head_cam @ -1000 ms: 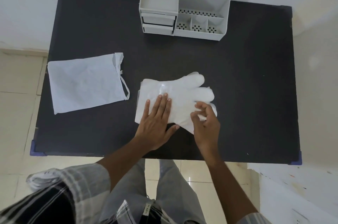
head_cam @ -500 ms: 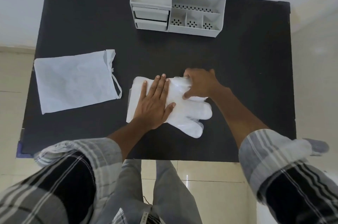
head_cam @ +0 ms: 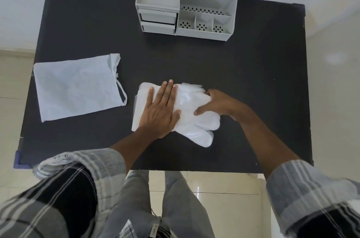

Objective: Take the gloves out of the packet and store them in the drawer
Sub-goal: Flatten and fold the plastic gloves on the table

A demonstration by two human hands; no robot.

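Observation:
A stack of thin clear plastic gloves [head_cam: 196, 126] lies in the middle of the black table [head_cam: 253, 82], fingers pointing toward the near right. My left hand [head_cam: 162, 109] presses flat on the cuff end of the stack, fingers spread. My right hand [head_cam: 216, 104] rests on the stack's right side, thumb on top and fingers curled over the far edge of the gloves. The white drawstring packet [head_cam: 78, 86] lies flat to the left, its mouth facing the gloves. A grey desk organiser [head_cam: 187, 0] stands at the table's back, with two shut drawers [head_cam: 158, 21] at its lower left.
The organiser has open compartments on top and three small perforated bins [head_cam: 202, 26] on its right front. Tiled floor shows beyond the table's left, right and near edges. My legs stand at the near edge.
My right hand has shifted from the gloves' near fingertips to the far right edge of the stack. The glove fingers now point toward the near right. My left hand stays pressed flat.

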